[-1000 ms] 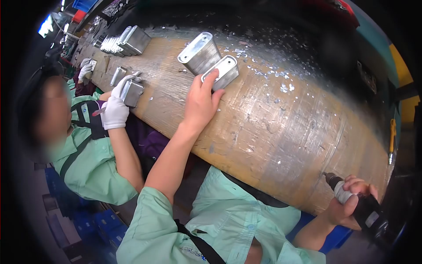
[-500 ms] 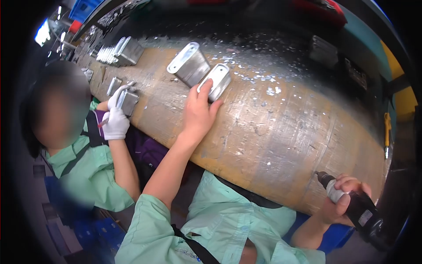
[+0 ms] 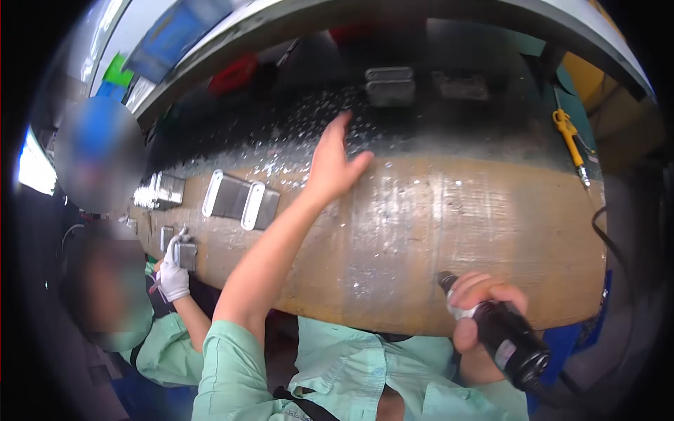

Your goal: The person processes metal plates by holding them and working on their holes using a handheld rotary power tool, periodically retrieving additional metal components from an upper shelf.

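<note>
My left hand (image 3: 337,160) is over the middle of the table, fingers apart and holding nothing. To its left, two silver metal housings, a larger one (image 3: 230,196) and a smaller one (image 3: 264,209), stand side by side with their oval ends towards the left. Beyond my fingertips, a pair of similar metal housings (image 3: 391,91) lies on the dark back part of the table. My right hand (image 3: 484,302) is wrapped round a black power tool (image 3: 511,340) near the front edge, its tip pointing to the upper left.
A co-worker's gloved hand (image 3: 173,277) touches a metal piece (image 3: 186,257) at the left. Behind it stands a row of housings (image 3: 167,191). Metal chips (image 3: 281,163) cover part of the worn table (image 3: 393,281). A yellow air gun (image 3: 567,137) lies at the right.
My left hand has let go of the smaller housing and moved right and away from it, its fingers now apart. The view has turned right. My right hand still holds the tool.
</note>
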